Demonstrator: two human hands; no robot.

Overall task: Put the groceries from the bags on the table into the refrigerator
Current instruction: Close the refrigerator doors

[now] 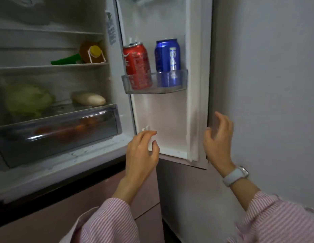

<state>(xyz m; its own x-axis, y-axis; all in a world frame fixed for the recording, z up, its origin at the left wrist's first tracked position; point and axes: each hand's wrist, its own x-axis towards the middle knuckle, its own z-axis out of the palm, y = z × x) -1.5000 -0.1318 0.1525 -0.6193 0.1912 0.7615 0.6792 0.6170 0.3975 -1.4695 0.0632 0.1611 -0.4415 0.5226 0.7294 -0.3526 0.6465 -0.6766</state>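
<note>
Against the grey wall [266, 85], refrigerator [52, 23], door [163, 116] swung open to the right.
Crisper drawer [58, 134], clear-fronted, at the cabinet's bottom; orange contents, blurred, not identifiable.
Cabbage [26, 99], pale green, on the shelf above the drawer, left part.
White radish [89, 99], lying on the same shelf, right part, apart from the cabbage.
Amber bottle [91, 52], yellow cap, lying on the next shelf up at its right end; green item [65, 60] just beside it.
Door bin [152, 85], clear: red can [137, 65] on the left, blue can [167, 60] on the right, both upright, a gap between them.
Left hand [142, 153], fingers loosely curled, empty, at the door's lower inner corner.
Right hand [218, 141], fingers spread and relaxed, holding nothing, at the door's outer edge; white watch [236, 175] on the wrist.
</note>
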